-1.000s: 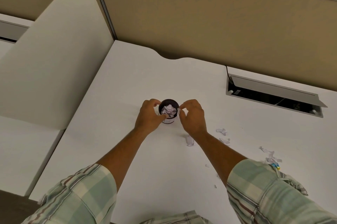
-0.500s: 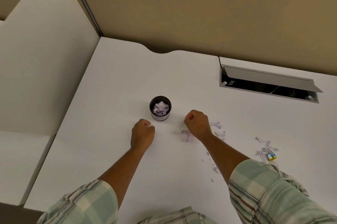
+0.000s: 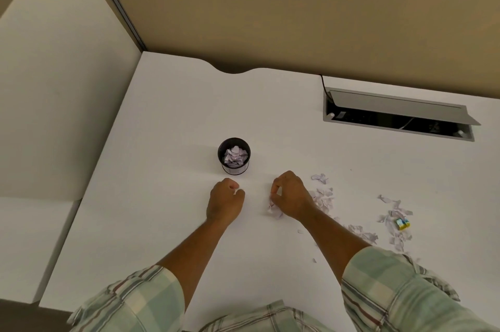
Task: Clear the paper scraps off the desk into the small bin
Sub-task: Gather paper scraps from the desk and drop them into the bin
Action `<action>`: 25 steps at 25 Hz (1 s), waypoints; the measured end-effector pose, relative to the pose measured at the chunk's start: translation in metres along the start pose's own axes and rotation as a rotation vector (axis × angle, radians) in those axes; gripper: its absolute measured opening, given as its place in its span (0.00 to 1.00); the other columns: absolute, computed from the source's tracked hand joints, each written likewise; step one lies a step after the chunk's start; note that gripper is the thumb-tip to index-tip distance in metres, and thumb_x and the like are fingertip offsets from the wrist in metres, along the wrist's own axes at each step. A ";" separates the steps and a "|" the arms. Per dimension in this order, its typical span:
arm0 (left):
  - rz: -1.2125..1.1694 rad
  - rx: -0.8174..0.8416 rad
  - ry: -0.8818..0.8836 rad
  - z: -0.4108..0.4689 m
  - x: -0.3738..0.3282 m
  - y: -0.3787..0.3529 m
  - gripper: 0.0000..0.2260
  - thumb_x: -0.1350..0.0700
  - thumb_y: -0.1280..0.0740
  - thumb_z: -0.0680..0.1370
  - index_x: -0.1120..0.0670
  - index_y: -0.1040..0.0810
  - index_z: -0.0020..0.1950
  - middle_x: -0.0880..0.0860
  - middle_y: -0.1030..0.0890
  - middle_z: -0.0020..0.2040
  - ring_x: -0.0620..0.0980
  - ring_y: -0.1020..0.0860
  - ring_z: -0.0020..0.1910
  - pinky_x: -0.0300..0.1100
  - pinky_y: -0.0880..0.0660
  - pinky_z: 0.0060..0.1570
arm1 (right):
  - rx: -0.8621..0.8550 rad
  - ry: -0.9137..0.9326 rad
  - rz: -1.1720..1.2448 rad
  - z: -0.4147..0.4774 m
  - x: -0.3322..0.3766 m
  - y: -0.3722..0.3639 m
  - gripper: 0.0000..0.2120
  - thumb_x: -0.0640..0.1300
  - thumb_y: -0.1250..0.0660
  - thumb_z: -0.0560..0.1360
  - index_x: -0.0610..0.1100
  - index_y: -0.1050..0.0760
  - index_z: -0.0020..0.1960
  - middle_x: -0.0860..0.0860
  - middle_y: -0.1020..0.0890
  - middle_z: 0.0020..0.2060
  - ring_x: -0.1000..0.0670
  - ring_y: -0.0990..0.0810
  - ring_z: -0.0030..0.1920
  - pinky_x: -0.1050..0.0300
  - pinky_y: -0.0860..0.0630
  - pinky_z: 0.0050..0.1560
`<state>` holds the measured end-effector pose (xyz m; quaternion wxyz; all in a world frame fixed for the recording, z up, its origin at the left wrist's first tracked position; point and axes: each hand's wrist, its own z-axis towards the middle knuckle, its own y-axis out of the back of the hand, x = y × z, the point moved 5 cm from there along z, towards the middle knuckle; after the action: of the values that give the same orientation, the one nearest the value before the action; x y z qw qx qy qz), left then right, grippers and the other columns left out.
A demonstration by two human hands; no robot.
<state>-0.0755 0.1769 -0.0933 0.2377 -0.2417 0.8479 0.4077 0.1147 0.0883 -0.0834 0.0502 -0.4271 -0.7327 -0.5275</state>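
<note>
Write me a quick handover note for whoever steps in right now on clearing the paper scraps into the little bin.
Left hand: curled on the desk just in front of the small bin; a white bit shows at its fingertips, too small to tell.
Right hand: fingers closing on a paper scrap at the near edge of the pile.
Done: the bin already holds crumpled scraps.
Left: the scrap pile beside the right hand, the scattered scraps further right around a small yellow and blue item, and stray bits near the right sleeve.
</note>
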 end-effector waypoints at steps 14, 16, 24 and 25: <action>0.344 0.296 -0.405 -0.043 -0.038 -0.077 0.30 0.50 0.25 0.73 0.45 0.31 0.73 0.52 0.30 0.65 0.55 0.24 0.61 0.52 0.20 0.57 | -0.280 -0.192 0.153 -0.027 -0.103 0.075 0.05 0.41 0.26 0.66 0.49 0.21 0.35 0.50 0.27 0.70 0.47 0.28 0.69 0.47 0.27 0.66; 0.411 0.267 -0.458 -0.043 -0.043 -0.083 0.28 0.52 0.27 0.75 0.46 0.31 0.74 0.53 0.30 0.65 0.55 0.24 0.62 0.53 0.20 0.57 | -0.089 -0.124 0.087 -0.020 -0.107 0.078 0.07 0.42 0.25 0.67 0.48 0.22 0.34 0.50 0.36 0.78 0.46 0.36 0.76 0.47 0.33 0.73; 0.463 0.234 -0.450 -0.039 -0.065 -0.113 0.19 0.58 0.26 0.76 0.56 0.24 0.66 0.56 0.26 0.61 0.56 0.22 0.58 0.47 0.21 0.58 | 0.238 0.156 -0.400 -0.043 -0.094 0.053 0.04 0.43 0.32 0.70 0.50 0.21 0.43 0.53 0.42 0.80 0.44 0.42 0.77 0.46 0.28 0.67; 0.457 0.220 -0.459 -0.037 -0.065 -0.112 0.16 0.59 0.27 0.76 0.57 0.22 0.63 0.56 0.25 0.59 0.56 0.21 0.57 0.43 0.22 0.56 | 0.230 0.159 -0.370 -0.046 -0.089 0.050 0.05 0.43 0.31 0.68 0.50 0.22 0.43 0.52 0.40 0.79 0.45 0.40 0.75 0.49 0.25 0.63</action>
<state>0.0349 0.0994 -0.0986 0.3495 0.0798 0.8433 0.4004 0.1874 0.0035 -0.0735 0.0588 -0.2341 -0.8476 -0.4726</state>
